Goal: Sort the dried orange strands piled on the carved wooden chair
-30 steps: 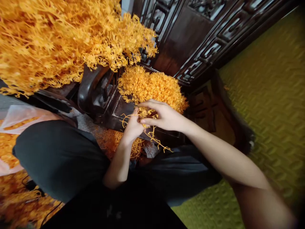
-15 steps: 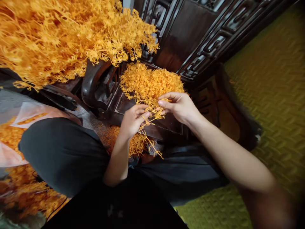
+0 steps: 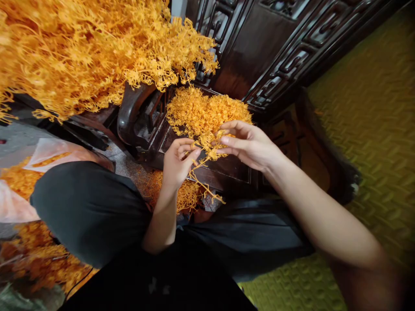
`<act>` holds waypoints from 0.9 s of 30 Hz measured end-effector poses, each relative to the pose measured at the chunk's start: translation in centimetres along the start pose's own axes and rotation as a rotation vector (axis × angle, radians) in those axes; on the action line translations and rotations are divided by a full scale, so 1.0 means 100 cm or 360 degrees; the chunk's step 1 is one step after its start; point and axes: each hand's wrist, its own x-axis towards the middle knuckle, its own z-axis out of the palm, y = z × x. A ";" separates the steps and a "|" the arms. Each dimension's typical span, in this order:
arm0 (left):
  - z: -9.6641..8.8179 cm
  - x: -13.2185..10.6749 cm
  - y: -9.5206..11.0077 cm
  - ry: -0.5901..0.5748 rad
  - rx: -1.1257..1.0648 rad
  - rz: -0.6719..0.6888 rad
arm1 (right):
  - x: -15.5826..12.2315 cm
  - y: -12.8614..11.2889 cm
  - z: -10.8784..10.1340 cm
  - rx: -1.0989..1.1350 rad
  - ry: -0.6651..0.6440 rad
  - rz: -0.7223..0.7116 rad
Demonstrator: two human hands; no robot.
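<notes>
My left hand [image 3: 178,162] is closed in a pinch, thumb against fingers, on an orange branching sprig [image 3: 202,183]. Its bare forked stem hangs below toward my lap, while its frilly heads [image 3: 212,151] lie between my two hands. My right hand [image 3: 248,146] is at the right of these heads, with thumb and fingers apart; some fingertips are close to the sprig, and contact is hard to make out. Just behind my hands, a heap of curly orange sprigs [image 3: 207,108] rests on a dark wooden seat [image 3: 227,166].
A larger mass of orange sprigs [image 3: 97,56] fills the upper left, by a curved wooden armrest [image 3: 128,114]. More orange pieces [image 3: 188,194] lie on the floor below. A pale plastic bag [image 3: 48,151] is at left; yellow textured matting [image 3: 372,129] covers the right side.
My right hand's fingers have spread apart and drawn slightly to the right. My left hand keeps its pinch on the sprig, whose lower stem has risen a little.
</notes>
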 end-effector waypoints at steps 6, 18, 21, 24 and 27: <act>0.009 -0.002 -0.006 0.0120 -0.0040 0.0197 | 0.006 0.012 0.008 -0.0114 0.0048 -0.0134; -0.005 0.004 -0.002 -0.0139 0.0258 0.0085 | 0.013 0.002 0.001 -0.0009 0.0460 -0.0421; -0.009 0.005 0.002 -0.0100 0.0284 0.0143 | 0.019 -0.005 -0.011 0.0047 0.0578 -0.0545; -0.012 0.007 0.002 -0.0083 0.0299 0.0188 | 0.020 -0.014 -0.024 0.0123 0.0584 -0.0565; -0.014 0.008 0.001 -0.0046 0.0288 0.0216 | 0.017 -0.022 -0.032 0.0155 0.0386 -0.0423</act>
